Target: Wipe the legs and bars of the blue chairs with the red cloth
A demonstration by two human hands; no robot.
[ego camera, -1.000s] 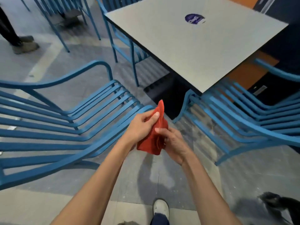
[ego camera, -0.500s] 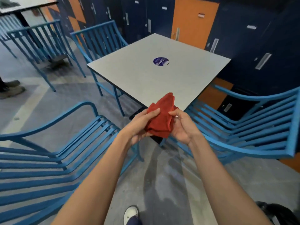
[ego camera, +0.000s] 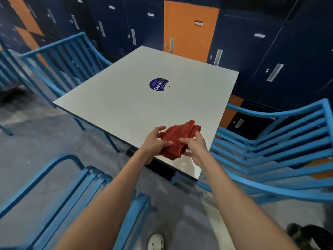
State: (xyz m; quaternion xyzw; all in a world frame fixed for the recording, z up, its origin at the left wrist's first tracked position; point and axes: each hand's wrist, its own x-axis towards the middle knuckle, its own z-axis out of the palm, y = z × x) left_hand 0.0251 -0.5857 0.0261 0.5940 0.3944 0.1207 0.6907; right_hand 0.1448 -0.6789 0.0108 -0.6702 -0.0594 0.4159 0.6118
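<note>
Crumpled red cloth (ego camera: 177,141) held over the near corner of the white square table (ego camera: 144,105)
Blue slatted metal chair (ego camera: 72,186) at left; left hand (ego camera: 155,143) grips the cloth with curled fingers, right hand (ego camera: 195,147) pinches its other side; second blue slatted chair (ego camera: 279,141) beside the table's right edge

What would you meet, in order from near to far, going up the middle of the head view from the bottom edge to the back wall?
white shoe → red cloth, held by the left hand and right hand → round purple sticker on the table → orange locker door
</note>
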